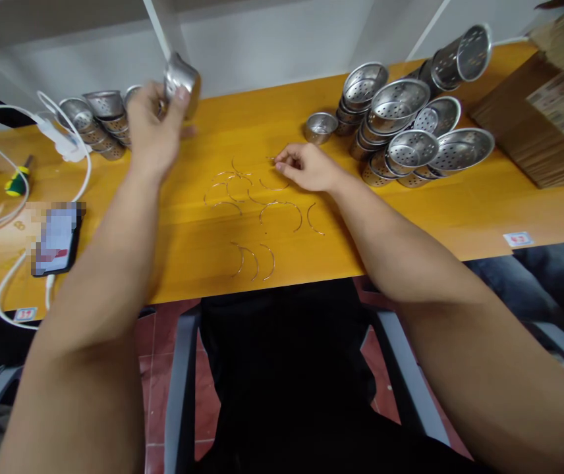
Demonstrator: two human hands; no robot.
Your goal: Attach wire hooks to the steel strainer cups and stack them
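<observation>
My left hand [154, 128] is raised over the far left of the yellow table [410, 217], its fingers closed round a small perforated metal cup [181, 80]. Just behind it lies a row of stacked metal cups [95, 122]. My right hand [306, 166] rests on the table's middle, fingertips pinched on one of the thin curved wire handles [272, 160]. Several more wire handles [252, 210] are scattered in front of it. A single metal cup [320, 126] stands just beyond my right hand.
Piles of perforated metal cups [410, 131] fill the far right, beside cardboard boxes [543, 118]. At left are a phone [56, 238], a white cable [15, 197] with a plug, and a yellow-green screwdriver [18, 179]. Chair armrests [183, 388] flank my lap.
</observation>
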